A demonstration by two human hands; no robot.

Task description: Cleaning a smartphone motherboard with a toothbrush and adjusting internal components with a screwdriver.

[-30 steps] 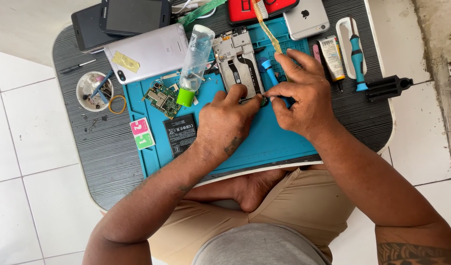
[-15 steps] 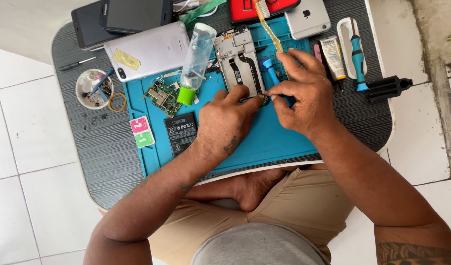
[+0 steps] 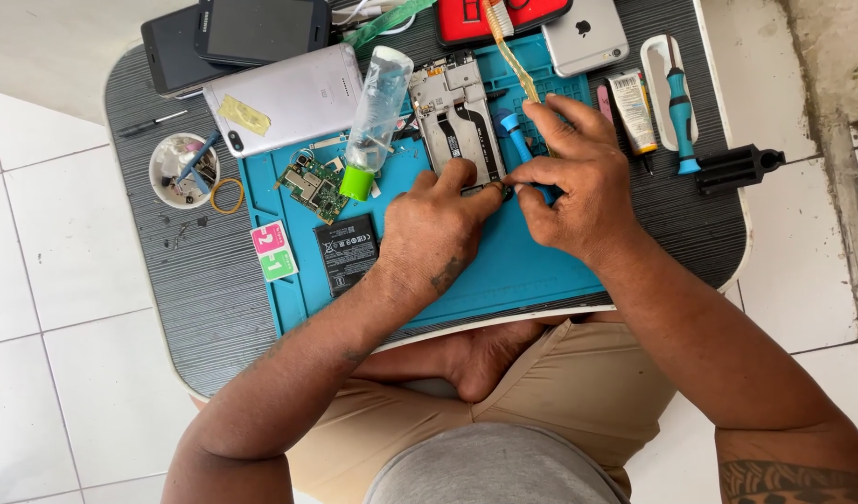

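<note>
Your left hand (image 3: 433,233) presses down on the lower end of an opened phone frame (image 3: 457,117), which lies on the blue repair mat (image 3: 503,271), thumb and fingertips closed against it. Your right hand (image 3: 573,191) pinches a blue-handled tool (image 3: 515,135) at the same spot. Just left lie a clear bottle with a green cap (image 3: 373,117), a small circuit board (image 3: 312,187) and a black battery (image 3: 347,252).

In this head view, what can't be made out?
- Head view: what the left hand and right hand pinch at the phone frame is too small and covered by fingertips.
- Blue tool: its tip is hidden under the right hand.
- Red case: cut off by the top edge.
</note>
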